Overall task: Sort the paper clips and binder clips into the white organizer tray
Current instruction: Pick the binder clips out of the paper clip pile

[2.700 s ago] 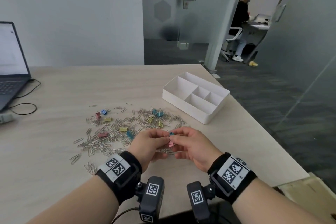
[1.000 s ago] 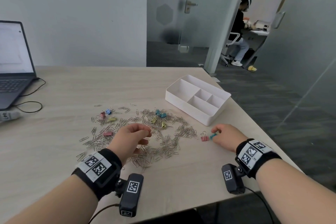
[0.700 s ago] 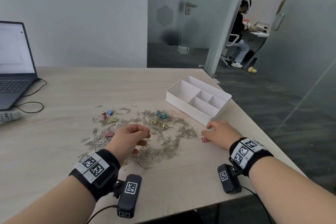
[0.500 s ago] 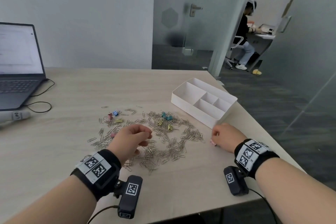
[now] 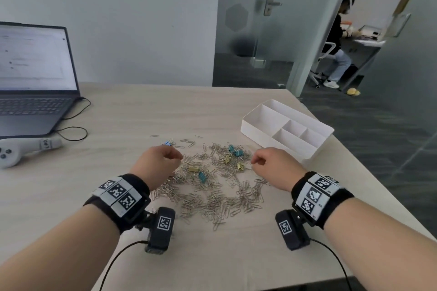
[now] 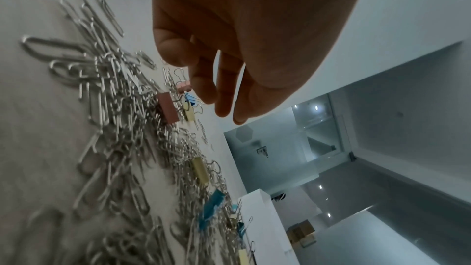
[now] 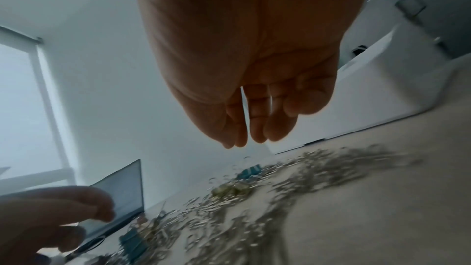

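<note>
A: Left to right from the white organizer tray (image 5: 272, 136) — what lies where?

B: My left hand (image 5: 158, 162) hovers farthest from the tray, over the paper clips (image 5: 212, 196) on the counter (image 5: 142, 113); fingers (image 6: 203, 80) loosely curled, holding nothing. A pink binder clip (image 6: 167, 110) lies just under them, long axis pointing toward the tray.

A: And the right?

B: My right hand (image 5: 272, 165) is nearer the tray, at the heap's edge, fingers (image 7: 257, 126) together, empty. Clips silver, binders coloured; the tray looks empty.
</note>
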Demonstrator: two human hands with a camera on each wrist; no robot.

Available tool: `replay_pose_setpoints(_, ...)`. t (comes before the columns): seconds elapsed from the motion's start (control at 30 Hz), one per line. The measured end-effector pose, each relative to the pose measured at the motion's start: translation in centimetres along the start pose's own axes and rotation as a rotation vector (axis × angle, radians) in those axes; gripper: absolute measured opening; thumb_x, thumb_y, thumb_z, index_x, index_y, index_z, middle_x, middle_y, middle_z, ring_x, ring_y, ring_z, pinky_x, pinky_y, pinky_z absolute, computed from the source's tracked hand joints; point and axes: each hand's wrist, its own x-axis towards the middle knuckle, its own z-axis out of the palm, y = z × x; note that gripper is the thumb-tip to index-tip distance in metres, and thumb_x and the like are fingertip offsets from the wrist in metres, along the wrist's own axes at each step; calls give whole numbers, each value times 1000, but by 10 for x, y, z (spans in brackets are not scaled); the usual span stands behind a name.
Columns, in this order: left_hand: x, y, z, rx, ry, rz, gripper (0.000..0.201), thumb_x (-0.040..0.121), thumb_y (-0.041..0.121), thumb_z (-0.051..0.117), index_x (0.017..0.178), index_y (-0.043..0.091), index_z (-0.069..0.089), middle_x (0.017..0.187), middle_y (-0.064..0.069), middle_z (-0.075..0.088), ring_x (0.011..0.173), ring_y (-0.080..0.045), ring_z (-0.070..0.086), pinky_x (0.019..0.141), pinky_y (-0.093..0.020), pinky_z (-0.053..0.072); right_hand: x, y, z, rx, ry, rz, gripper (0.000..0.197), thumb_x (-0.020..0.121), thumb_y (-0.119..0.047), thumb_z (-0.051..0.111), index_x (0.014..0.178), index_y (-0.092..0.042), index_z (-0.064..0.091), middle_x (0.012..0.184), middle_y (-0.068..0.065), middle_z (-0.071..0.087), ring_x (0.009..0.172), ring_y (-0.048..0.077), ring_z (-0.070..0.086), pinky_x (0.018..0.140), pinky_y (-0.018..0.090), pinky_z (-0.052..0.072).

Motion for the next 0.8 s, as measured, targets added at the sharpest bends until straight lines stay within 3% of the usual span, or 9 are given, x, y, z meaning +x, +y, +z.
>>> replay_pose_setpoints(0.13, 2, 13, 9, 272, -121, 86, 10, 90, 31, 62, 92, 30, 72, 92, 15, 68, 80, -2, 63, 61, -15, 44, 30, -24, 17, -40, -43, -9, 32, 89, -32, 58, 121, -28, 64, 108, -6, 59, 93, 14, 58, 84, 31, 49)
replay_pose_setpoints(0.23, 6, 23, 20, 397, -166, 102, 16, 88, 43, 61, 89, 31, 73, 80, 14, 69, 72, -3, 65, 58, -19, 51, 43, -31, 23, -111, -87, 14, 39, 87, -28, 62, 126, -27, 63, 123, 0, 62, 106, 18, 59, 91, 32, 49)
replay_pose_setpoints(0.33, 12, 25, 30, 487, -242, 93, 25, 81, 55, 63, 89, 33, 72, 81, 13, 70, 71, -6, 67, 66, -30, 61, 45, -33, 25, -129, -117, 26, 26, 87, -21, 63, 111, -26, 70, 115, -2, 66, 99, 17, 60, 86, 29, 50)
replay_pose_setpoints(0.43, 13, 26, 36, 573, -268, 110, 25, 81, 54, 64, 97, 36, 72, 93, 15, 69, 81, -7, 66, 75, -32, 60, 42, -28, 24, -68, -87, 37, 16, 87, -17, 62, 93, -28, 72, 103, -6, 69, 94, 16, 64, 87, 33, 54)
replay_pose_setpoints(0.5, 12, 26, 37, 602, -263, 122, 21, 84, 49, 64, 98, 37, 72, 94, 15, 69, 82, -8, 65, 73, -29, 58, 37, -22, 21, 21, -59, 66, 19, 86, -15, 61, 86, -31, 71, 94, -8, 71, 84, 14, 65, 81, 35, 56)
replay_pose_setpoints(0.6, 9, 25, 34, 526, -246, 133, 14, 85, 42, 66, 90, 33, 75, 88, 14, 70, 77, -6, 64, 69, -27, 58, 25, -16, 16, 236, -20, 110, 17, 88, -15, 64, 86, -30, 71, 90, -7, 71, 66, 10, 61, 65, 28, 53)
replay_pose_setpoints(0.7, 2, 27, 29, 374, -192, 151, 10, 84, 40, 68, 81, 31, 73, 82, 15, 67, 71, -4, 63, 64, -26, 55, 11, -15, 12, 423, 19, 125, 11, 88, -13, 67, 93, -21, 72, 87, -5, 66, 63, 14, 61, 49, 20, 43)
replay_pose_setpoints(0.8, -6, 30, 28, 206, -148, 131, 8, 83, 37, 66, 78, 32, 66, 87, 16, 67, 61, -11, 62, 62, -34, 57, -2, -17, 10, 506, 51, 112, 8, 87, -11, 69, 91, -18, 71, 81, 0, 65, 63, 14, 61, 45, 15, 40)
